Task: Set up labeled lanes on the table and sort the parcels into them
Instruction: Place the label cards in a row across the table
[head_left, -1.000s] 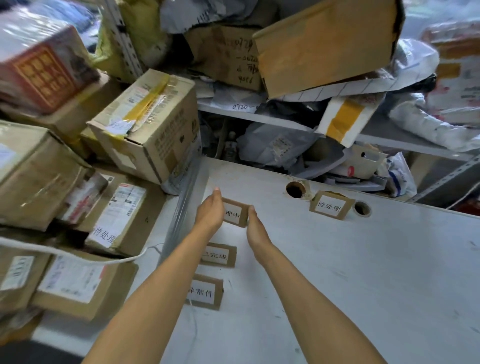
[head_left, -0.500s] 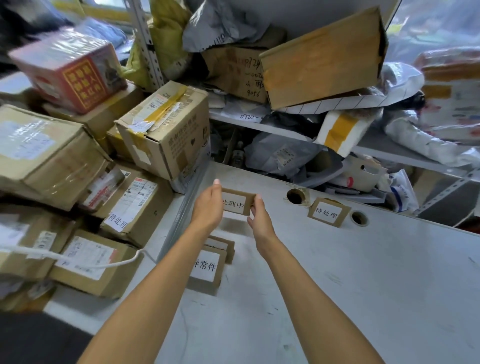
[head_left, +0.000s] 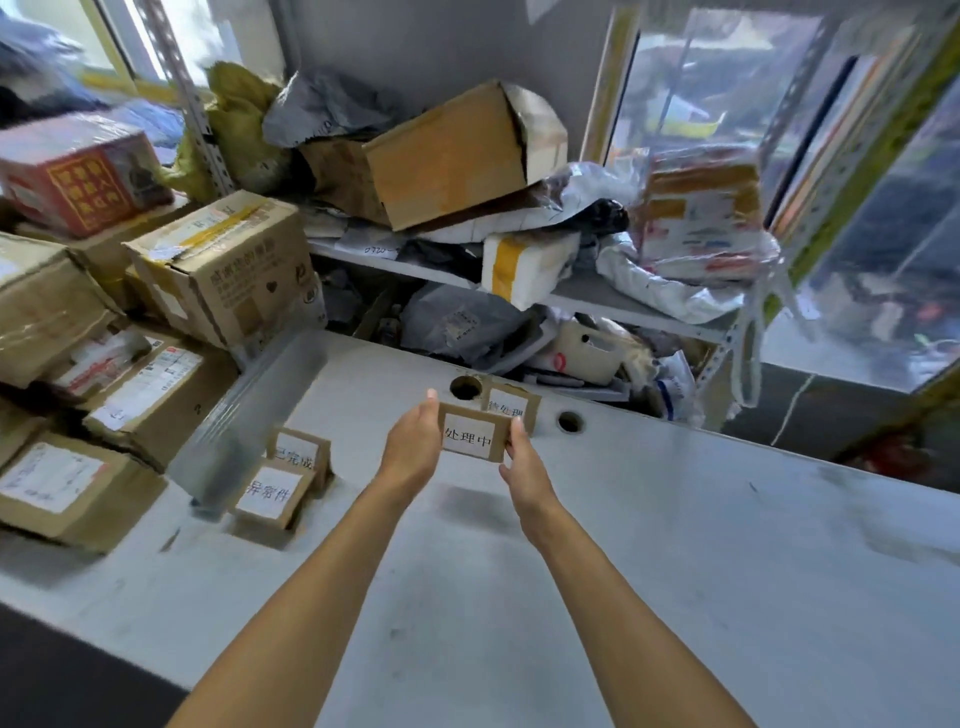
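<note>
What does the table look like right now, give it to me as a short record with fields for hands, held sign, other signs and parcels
hands: left hand and right hand hold one sign between them
held sign: cardboard sign 处理中, lifted above the table
other signs: 待处理 sign behind it; 已完成 sign and 异常件 sign at left
parcels: stacked boxes on the table's left

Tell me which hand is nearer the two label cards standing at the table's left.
Left. The left hand holds the 处理中 card's near edge; the right hand grips its far edge.
</note>
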